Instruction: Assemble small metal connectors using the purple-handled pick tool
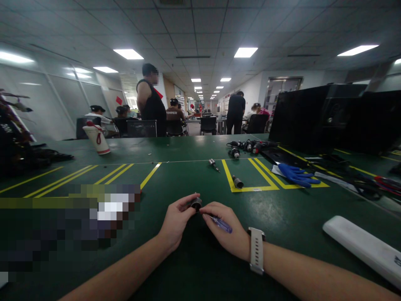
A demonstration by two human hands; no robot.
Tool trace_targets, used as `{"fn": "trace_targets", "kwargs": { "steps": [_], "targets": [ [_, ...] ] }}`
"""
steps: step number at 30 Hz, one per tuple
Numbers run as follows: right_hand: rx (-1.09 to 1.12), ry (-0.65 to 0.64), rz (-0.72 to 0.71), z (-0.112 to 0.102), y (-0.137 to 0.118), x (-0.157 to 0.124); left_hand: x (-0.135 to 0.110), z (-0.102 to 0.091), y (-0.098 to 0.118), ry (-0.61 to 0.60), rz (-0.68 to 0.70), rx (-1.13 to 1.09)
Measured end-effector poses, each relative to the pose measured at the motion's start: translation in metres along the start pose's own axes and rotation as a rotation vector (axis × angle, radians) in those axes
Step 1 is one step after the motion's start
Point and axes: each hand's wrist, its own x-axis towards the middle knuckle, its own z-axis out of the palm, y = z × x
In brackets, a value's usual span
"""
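Pinching dark metal cup in left hand, holding purple-handled screwdriver in right hand, above green table

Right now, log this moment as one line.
Left hand: holds metal cup | Right hand: holds purple-handled tool, front end near cup's opening | Table: blue glove, right side

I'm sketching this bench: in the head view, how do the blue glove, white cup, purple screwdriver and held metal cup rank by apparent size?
1. Blue glove
2. White cup
Unranked: purple screwdriver and metal cup; the screwdriver looks longer, but the right hand partly covers it.
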Motion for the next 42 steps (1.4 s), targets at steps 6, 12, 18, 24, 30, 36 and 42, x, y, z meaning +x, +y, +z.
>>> {"fn": "trace_targets", "kwargs": {
  "steps": [6, 12, 18, 24, 30, 36, 42],
  "targets": [
    [-0.027, -0.012, -0.006, 0.001, -0.003, 0.0, 0.001, 0.001, -0.001, 0.006, 0.008, -0.017],
    [-0.018, 0.017, 0.007, 0.0, -0.005, 0.0, 0.0, -0.002, -0.002, -0.018, 0.006, 0.022],
    [-0.02, 0.002, 0.022, -0.001, -0.005, 0.0, 0.001, -0.003, -0.004, -0.034, 0.011, 0.03],
    [-0.019, -0.006, 0.017, -0.002, -0.005, 0.0, 0.0, -0.002, -0.004, -0.019, 0.026, 0.028],
    [-0.029, 0.023, 0.033, 0.002, 0.002, -0.001, -0.006, 0.009, 0.01, 0.069, 0.017, 0.048],
    [-0.019, 0.04, 0.028, 0.004, 0.006, 0.0, -0.004, 0.007, 0.004, 0.03, 0.061, 0.055],
    [-0.025, 0.027, 0.044, 0.003, 0.002, 0.0, -0.002, 0.002, -0.002, -0.032, 0.088, 0.092]
  ]
}}
